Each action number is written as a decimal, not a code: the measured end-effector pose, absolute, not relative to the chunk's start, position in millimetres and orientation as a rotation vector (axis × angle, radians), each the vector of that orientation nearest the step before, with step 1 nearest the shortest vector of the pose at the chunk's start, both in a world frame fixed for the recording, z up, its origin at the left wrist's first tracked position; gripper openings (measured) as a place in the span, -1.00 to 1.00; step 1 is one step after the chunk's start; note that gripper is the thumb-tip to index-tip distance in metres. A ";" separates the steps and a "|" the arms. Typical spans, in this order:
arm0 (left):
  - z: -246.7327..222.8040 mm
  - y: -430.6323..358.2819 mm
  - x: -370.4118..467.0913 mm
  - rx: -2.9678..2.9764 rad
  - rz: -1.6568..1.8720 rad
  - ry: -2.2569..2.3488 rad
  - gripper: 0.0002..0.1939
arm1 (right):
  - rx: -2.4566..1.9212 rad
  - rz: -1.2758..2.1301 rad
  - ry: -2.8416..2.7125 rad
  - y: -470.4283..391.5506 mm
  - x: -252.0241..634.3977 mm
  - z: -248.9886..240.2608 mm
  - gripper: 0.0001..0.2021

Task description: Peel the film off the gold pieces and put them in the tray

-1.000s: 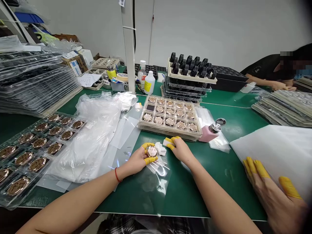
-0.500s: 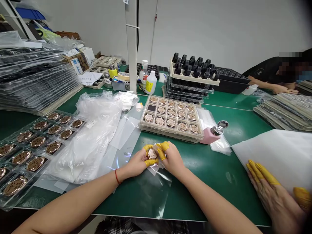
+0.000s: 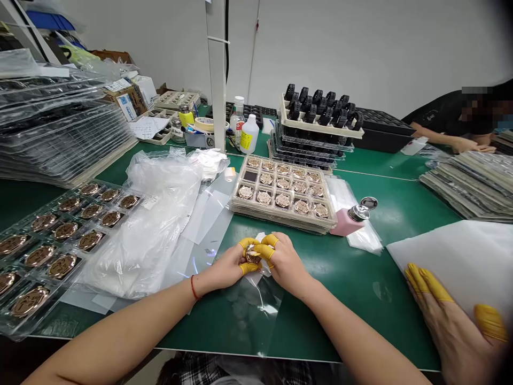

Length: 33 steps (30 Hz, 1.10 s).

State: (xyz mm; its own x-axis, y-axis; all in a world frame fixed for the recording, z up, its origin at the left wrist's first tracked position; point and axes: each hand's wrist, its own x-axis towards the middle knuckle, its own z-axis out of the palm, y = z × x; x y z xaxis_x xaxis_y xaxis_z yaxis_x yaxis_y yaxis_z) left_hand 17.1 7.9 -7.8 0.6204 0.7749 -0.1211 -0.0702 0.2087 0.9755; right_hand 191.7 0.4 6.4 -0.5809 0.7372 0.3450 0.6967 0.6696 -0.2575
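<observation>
My left hand (image 3: 234, 262), with yellow finger covers, grips a round rose-gold watch part (image 3: 252, 253) by its edge. Over the part, from the right, my right hand (image 3: 280, 259) holds a crumpled white cloth (image 3: 262, 267) between covered fingertips, which hide part of the watch part's face. Beneath both hands a clear plastic sheet (image 3: 256, 315) lies on the green table (image 3: 340, 321). Beyond them sits a stack of trays (image 3: 280, 218) with similar round parts in its top tray; one slot there shows only a dark square.
Pink pump bottle (image 3: 345, 222) right of the trays; plastic bags (image 3: 136, 240) and a clear tray of parts (image 3: 52, 240) at left. Another person's hand (image 3: 452, 326) rests on a white sheet (image 3: 460, 256) at right. Bottles, a post (image 3: 217, 80) and black watches (image 3: 320, 109) stand behind.
My right fingers have moved left over the watch part and now cover more of its face. The part looks more tilted. The view has shifted slightly.
</observation>
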 end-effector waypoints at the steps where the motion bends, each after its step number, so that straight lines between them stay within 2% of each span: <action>1: -8.6 8.2 16.8 1.244 0.669 0.707 -0.58 | -1.108 0.120 -2.498 0.2 192.2 7.2 -0.74; 7: -17.6 11.5 15.7 1.074 0.713 0.627 -0.55 | -1.073 0.129 -2.666 0.8 198.8 16.0 -0.72; 12: -16.3 12.3 16.4 1.023 0.714 0.635 -0.54 | -1.113 0.272 -2.566 3.4 206.1 21.1 -0.83; 30: -13.2 11.0 14.4 1.118 0.658 0.668 -0.59 | -1.337 0.052 -2.489 8.7 195.7 1.4 -0.83; 33: -11.2 10.5 14.5 1.144 0.633 0.685 -0.57 | -1.376 0.102 -2.459 9.7 198.5 2.7 -0.83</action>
